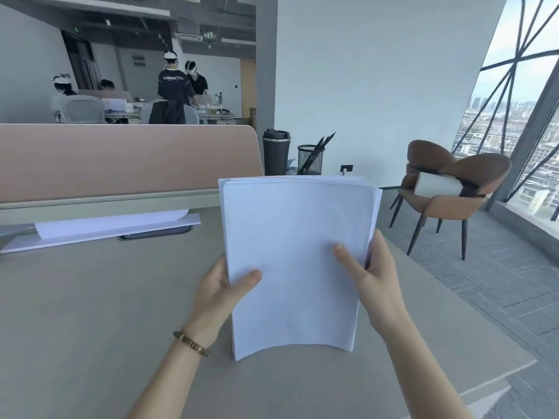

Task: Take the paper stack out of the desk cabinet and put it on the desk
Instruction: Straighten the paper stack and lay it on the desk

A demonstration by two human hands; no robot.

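A thick stack of white paper (296,252) is held above the grey-beige desk (90,313), tilted up toward me, with its lower edge close to the desktop. My left hand (220,291) grips the stack's left edge, thumb on top. My right hand (375,282) holds the right edge, thumb pressed on the top sheet. A gold bracelet sits on my left wrist. The desk cabinet is out of view.
A pink divider panel (121,158) runs along the desk's far side, with a white sheet and board (99,228) lying below it. A black tumbler (276,152) and mesh pen cup (311,160) stand behind the stack. A brown chair (447,189) stands right; people work beyond.
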